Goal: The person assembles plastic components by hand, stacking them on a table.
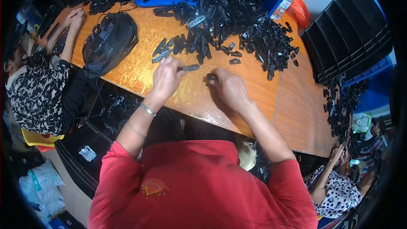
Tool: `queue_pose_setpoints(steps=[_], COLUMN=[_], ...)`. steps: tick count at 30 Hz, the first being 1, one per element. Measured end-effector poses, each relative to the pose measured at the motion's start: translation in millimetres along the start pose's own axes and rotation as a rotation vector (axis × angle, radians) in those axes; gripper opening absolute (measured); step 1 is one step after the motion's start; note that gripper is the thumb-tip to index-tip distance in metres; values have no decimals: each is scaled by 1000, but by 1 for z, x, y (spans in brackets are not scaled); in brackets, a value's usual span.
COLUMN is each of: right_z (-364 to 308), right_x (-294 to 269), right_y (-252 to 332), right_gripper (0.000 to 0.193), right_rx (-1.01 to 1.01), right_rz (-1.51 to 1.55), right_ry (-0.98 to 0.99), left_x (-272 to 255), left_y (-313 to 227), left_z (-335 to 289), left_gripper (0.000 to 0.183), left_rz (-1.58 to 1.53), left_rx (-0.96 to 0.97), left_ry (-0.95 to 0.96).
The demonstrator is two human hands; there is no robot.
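Note:
My left hand (166, 76) is closed on one end of a narrow black plastic piece (189, 67), which sticks out to the right above the table. To its right, my right hand (231, 87) has its thumb and fingers pinched on a small dark piece (210, 76), mostly covered by the fingertips. The hands are apart. Just beyond my left hand lie several long dark plastic pieces (162, 51). A few short black pieces (234, 61) lie beyond my right hand.
A large heap of black plastic parts (224, 12) spills from a blue bin (146, 3). Nearby are a black bag (111, 44), a clear bottle (282, 5) and black stacked trays (345, 29). Co-workers sit at left (40, 85) and lower right (339, 195). The wooden table (250, 118) ends before me.

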State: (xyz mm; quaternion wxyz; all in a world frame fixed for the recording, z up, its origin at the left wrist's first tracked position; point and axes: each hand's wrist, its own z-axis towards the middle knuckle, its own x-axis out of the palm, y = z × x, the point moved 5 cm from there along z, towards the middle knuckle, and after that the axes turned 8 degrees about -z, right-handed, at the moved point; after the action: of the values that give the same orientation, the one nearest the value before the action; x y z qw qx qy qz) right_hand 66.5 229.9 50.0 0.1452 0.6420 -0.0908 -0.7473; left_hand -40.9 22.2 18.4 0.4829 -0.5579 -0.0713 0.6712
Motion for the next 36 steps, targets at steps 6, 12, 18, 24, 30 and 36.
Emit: queue_pose_setpoints(steps=[6,12,18,24,30,36], right_z=[21,21,46,30,13,31], right_x=[19,24,35,39,-17,-4], right_y=[18,3,18,20,-58,-112], right_gripper=[24,26,18,13,16,31], right_rx=[-42,-39,-213,-220,7,38], right_rz=[112,149,45,48,-180,-359], right_ry=[-223,-189,-142,-68,-297,-117], left_x=[-2,0,9,-40,-171,-104], left_y=[-10,-9,-11,3,98,35], left_z=[-18,-22,-18,-30,-74,-6], left_gripper=[20,19,19,19,22,20], left_rz=[-133,-155,-127,-109,-186,-4], left_rx=[110,96,71,-5,-299,-54], left_ry=[70,47,16,291,280,4])
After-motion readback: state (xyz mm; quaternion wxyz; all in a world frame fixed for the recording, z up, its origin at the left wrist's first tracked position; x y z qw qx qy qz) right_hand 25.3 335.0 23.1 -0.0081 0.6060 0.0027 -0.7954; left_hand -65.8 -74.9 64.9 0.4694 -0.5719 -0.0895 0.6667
